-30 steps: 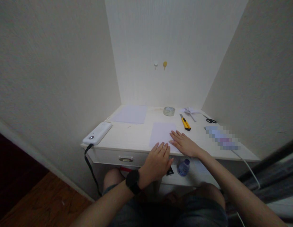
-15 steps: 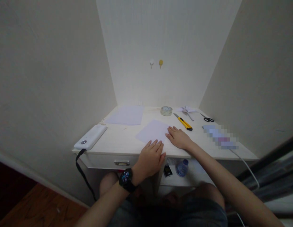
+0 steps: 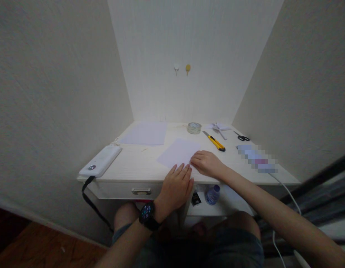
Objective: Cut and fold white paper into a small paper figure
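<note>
A pale square sheet of paper [image 3: 175,152] lies at an angle near the front of the white desk. My left hand [image 3: 176,188], with a black watch at the wrist, rests with fingers stretched out over the paper's near corner. At the right side of the same sheet, my right hand [image 3: 207,163] has its fingers bent and pressed together on the paper's edge. The fingertips of both hands are close to each other. What lies beneath the right palm is hidden.
Behind stand a tape roll [image 3: 194,128], a yellow utility knife [image 3: 215,142], a paper pinwheel [image 3: 218,128] and black scissors [image 3: 242,137]. More paper [image 3: 146,133] lies back left, beside a white device [image 3: 101,160] with a strap. A bottle [image 3: 213,195] is on the shelf below.
My right hand has shifted slightly left, and its spread fingers have drawn together on the paper's edge. My left hand stays nearly in place. The view has tilted a little.
</note>
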`<state>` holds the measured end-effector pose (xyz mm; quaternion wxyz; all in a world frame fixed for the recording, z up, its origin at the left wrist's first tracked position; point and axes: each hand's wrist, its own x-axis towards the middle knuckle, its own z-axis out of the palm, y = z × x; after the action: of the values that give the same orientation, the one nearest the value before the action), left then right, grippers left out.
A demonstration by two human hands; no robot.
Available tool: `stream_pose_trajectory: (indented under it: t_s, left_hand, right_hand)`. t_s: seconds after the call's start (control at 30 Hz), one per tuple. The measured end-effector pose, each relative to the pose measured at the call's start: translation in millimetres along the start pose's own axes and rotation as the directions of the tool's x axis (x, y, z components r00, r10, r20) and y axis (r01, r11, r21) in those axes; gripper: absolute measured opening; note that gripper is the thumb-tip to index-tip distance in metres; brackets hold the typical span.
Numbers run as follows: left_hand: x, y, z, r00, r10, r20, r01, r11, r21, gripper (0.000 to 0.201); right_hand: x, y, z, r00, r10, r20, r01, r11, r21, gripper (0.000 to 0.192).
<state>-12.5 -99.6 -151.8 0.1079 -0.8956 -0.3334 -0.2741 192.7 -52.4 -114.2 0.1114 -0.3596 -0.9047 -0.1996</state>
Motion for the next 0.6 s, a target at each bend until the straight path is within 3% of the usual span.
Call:
stream_pose_trajectory:
  t_s: [0.23,0.6]
  left_hand:
    - [0.7,2.8,-0.2,1.000,-0.015,-0.014,0.015,1.000,0.002,0.040]
    - [0.2,2.2,1.0,1.000,-0.025,0.002,0.025,1.000,-0.007,0.043]
  right_hand:
    - [8.9,35.2,0.0,0.987,0.093,0.131,-0.083,0.993,-0.080,0.024]
    - [17.9,93.4,14.7,0.910,0.318,0.266,-0.258,0.936,-0.237,0.027]
